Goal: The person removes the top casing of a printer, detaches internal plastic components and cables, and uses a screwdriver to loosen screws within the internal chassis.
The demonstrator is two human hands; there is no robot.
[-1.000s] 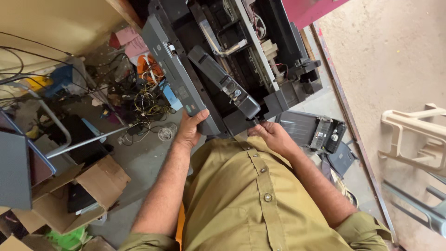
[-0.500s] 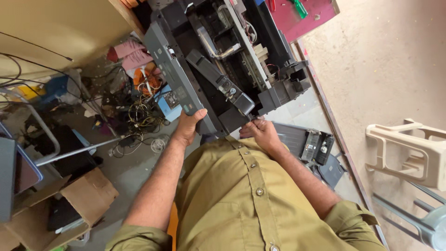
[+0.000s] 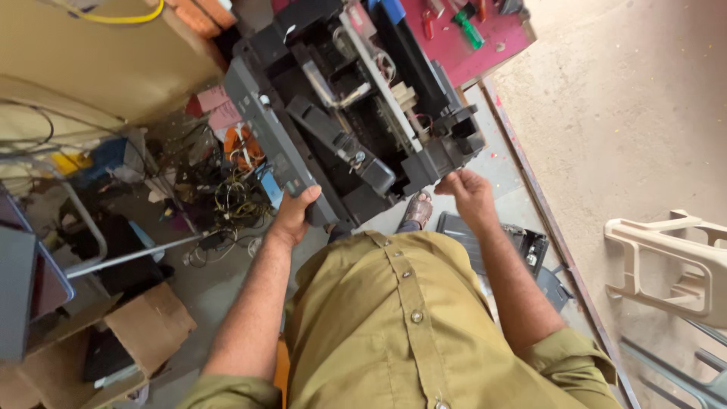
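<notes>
Our left hand (image 3: 294, 216) wraps its fingers around the near corner of the grey side panel of the opened printer (image 3: 356, 113), thumb on top and fingers curled under, so the fingertips are hidden from us. Our right hand (image 3: 471, 193) closes on the dark lower right corner of the same machine; from above we see only its back and knuckles, and we cannot tell how tightly the fingers grip beneath the plastic. The printer sits tilted in front of our chest, its covers off, rails and a black carriage showing inside, while its far end is cut off by the top edge of the view. Our olive shirt (image 3: 401, 326) blocks whatever lies directly under us. Just beside the right forearm a dark tray-like part (image 3: 522, 246) lies on the floor, half covered by the arm. To the left a tangle of wires (image 3: 235, 201) is too cluttered to sort out, and a cardboard box (image 3: 144, 333) sits near the left elbow.
</notes>
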